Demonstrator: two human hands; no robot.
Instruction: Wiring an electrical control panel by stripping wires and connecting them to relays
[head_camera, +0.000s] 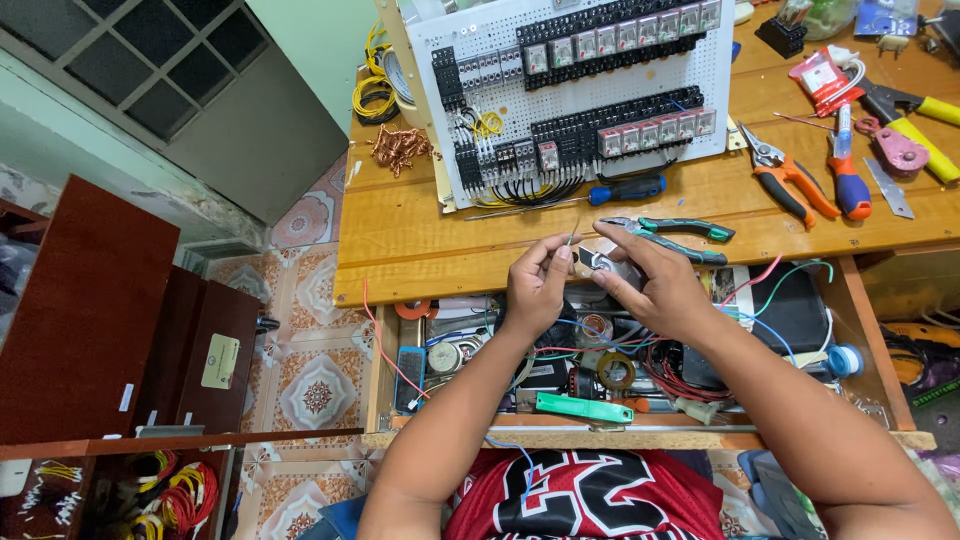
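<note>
- Both grips are pinched narrow: the left hand (537, 285) nips a thin wire (573, 232) between thumb and fingertips, the wire's free end sticking up over the desk edge.
- Just beside it, the right hand (650, 285) pinches a small dark part (590, 260) at its fingertips; what the part is cannot be told, and it seems to meet the wire's lower end.
- The two hands nearly touch, held over the front edge of the wooden desk (420, 235) and above an open drawer (385, 350).
- Near the right hand's knuckles, a pair of green-handled pliers (680, 238) lies on the desk.
- Behind the pliers a blue-handled screwdriver (625, 189) lies at the foot of a white perforated panel (580, 85), which leans tilted on the desk and carries rows of relays and dark terminal blocks with black and yellow wiring.
- A tangle of bare copper strands (400, 148) lies left of the panel, with a coil of yellow wire (372, 95) behind it.
- To the right of the panel lie orange-handled pliers (795, 185) and a blue and red screwdriver (848, 175).
- The drawer holds loose coloured wires, a roll of tape (615, 372) and a green tool (583, 407) near its front edge.
- On the tiled floor to the left stands a dark red cabinet (90, 310).
</note>
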